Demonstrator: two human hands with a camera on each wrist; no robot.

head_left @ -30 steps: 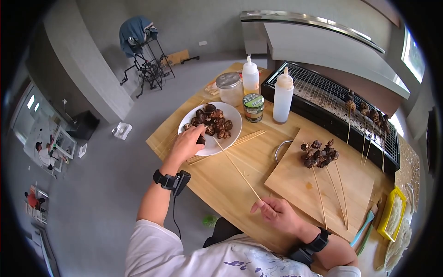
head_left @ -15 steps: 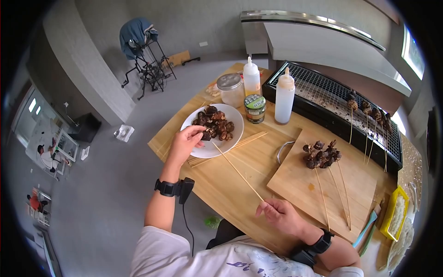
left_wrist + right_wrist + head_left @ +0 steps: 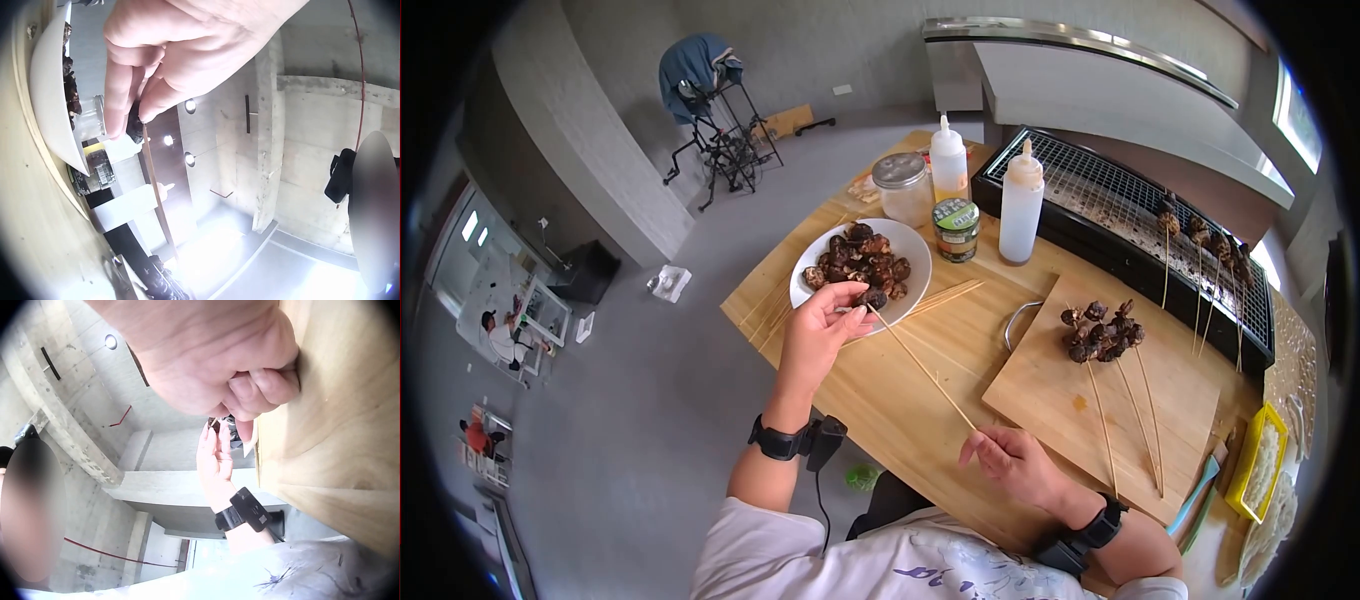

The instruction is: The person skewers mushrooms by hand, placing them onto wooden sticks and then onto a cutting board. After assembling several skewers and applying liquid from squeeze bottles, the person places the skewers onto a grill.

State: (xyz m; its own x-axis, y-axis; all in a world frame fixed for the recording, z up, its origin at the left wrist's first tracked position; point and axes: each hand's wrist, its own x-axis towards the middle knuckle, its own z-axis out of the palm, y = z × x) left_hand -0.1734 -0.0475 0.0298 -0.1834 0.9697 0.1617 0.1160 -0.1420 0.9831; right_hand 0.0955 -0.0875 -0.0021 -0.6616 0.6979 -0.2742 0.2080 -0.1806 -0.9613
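My left hand (image 3: 818,335) pinches a dark brown mushroom (image 3: 873,298) between thumb and fingertips, over the near rim of a white plate (image 3: 919,262). A pile of similar mushrooms (image 3: 865,252) fills the plate's middle. The lower end of a thin wooden skewer (image 3: 930,375) is gripped by my right hand (image 3: 1020,465), its fingers curled, close over the table's near edge. The skewer slants up to the left, and its far tip meets the pinched mushroom. In the left wrist view the mushroom (image 3: 134,125) shows at the fingertips with the skewer (image 3: 153,172) running from it.
Loose skewers (image 3: 945,298) lie beside the plate. A cutting board (image 3: 1040,395) on the right bears several loaded mushroom skewers (image 3: 1103,335). Behind stand squeeze bottles (image 3: 1021,215), a lidded glass jar (image 3: 903,195), a green-lidded jar (image 3: 956,235) and a long grill (image 3: 1090,195).
My left hand has lifted a mushroom from the plate and brought it right and nearer, onto the skewer's tip. The right hand keeps its grip on the skewer, nearly still.
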